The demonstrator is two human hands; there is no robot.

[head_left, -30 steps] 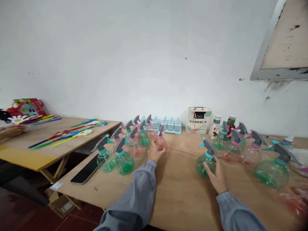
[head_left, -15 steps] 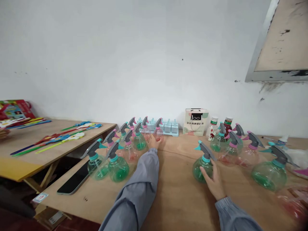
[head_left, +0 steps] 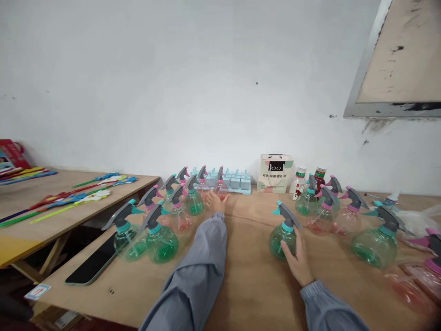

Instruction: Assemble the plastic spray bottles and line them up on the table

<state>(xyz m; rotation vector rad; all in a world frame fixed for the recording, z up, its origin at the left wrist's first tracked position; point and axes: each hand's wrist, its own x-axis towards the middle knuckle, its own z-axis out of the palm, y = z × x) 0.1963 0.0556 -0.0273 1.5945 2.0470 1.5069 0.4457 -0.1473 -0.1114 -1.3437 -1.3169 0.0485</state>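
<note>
My left hand (head_left: 216, 202) reaches toward the back of the table. Its thumb and fingers are spread, just in front of a clear pink spray bottle (head_left: 221, 185); whether it touches the bottle, I cannot tell. Around a green spray bottle (head_left: 277, 243) with a grey and turquoise trigger head, my right hand (head_left: 299, 258) has its thumb in front and its fingers at the right side. That bottle stands upright on the table. Left of my left arm stand several more pink and green spray bottles, among them a green spray bottle (head_left: 161, 243) nearest my sleeve.
A black phone (head_left: 91, 264) lies at the table's left edge. Along the wall stand a light-blue mould tray (head_left: 241, 184), a paper bag (head_left: 274, 174) and two labelled bottles. Several spray bottles, including a green spray bottle (head_left: 375, 243), stand at right. Flower-shaped sticks lie on the side table (head_left: 69, 220).
The view has turned slightly to the right. My left hand has opened from around the pink spray bottle, its thumb now out to the right. My right hand stays on the green spray bottle.
</note>
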